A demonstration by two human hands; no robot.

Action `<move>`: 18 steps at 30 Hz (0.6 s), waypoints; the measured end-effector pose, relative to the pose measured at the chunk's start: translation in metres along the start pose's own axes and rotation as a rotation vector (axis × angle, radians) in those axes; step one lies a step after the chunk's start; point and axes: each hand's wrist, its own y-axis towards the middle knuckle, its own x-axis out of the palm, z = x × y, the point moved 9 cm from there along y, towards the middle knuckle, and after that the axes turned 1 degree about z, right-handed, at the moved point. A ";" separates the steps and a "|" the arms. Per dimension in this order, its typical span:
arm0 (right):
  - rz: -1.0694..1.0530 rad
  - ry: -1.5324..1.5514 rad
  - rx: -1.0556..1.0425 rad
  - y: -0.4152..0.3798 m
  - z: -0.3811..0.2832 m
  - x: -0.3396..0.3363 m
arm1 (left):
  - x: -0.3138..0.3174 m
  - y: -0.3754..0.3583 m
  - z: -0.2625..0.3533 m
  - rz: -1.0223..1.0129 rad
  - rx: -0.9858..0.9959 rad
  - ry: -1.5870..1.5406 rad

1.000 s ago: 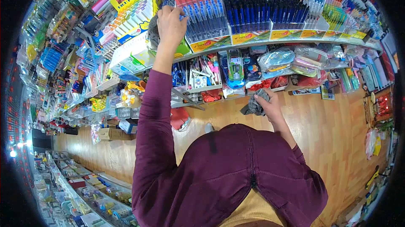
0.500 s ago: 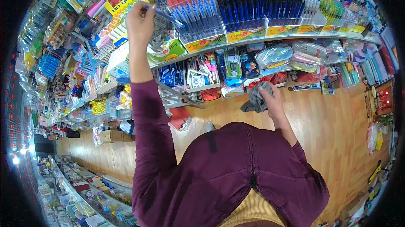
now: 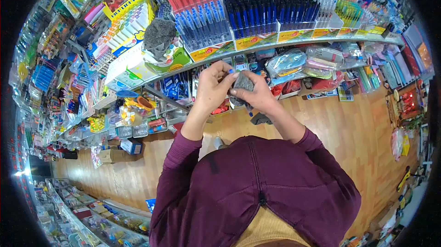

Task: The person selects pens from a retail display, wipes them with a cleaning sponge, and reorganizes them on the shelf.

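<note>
My left hand (image 3: 212,86) is closed, its fingers pinched on a pen whose blue end (image 3: 231,71) shows at the fingertips. Touching it nearly, my right hand (image 3: 258,92) is wrapped round a grey cloth (image 3: 243,82), and part of the cloth hangs below the palm. The pen's middle is hidden by the cloth and fingers; a dark blue tip shows beneath. Both hands are in front of the lower shelf. Above them stand clear racks of blue-capped pens (image 3: 202,24) and dark blue pens (image 3: 252,15).
A dark grey fuzzy item (image 3: 159,33) lies on a green box left of the pen racks, beside a yellow highlighter display (image 3: 123,0). Plastic-wrapped goods (image 3: 287,62) fill the lower shelf. Wooden floor (image 3: 321,127) lies below, with a cardboard box (image 3: 112,156) at the left.
My left hand has come down and right from the highlighter display with the pen. My right hand has moved left and up with the cloth, so the hands now meet. The view has shifted slightly.
</note>
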 end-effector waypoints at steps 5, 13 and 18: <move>-0.128 -0.032 0.123 -0.021 0.022 0.014 | -0.040 -0.002 -0.010 0.205 -0.051 -0.158; 0.076 0.287 0.197 -0.037 0.047 -0.012 | -0.088 -0.003 -0.004 0.375 0.007 -0.267; 0.324 0.501 0.214 -0.018 0.033 -0.043 | -0.057 -0.001 0.001 0.039 0.030 -0.138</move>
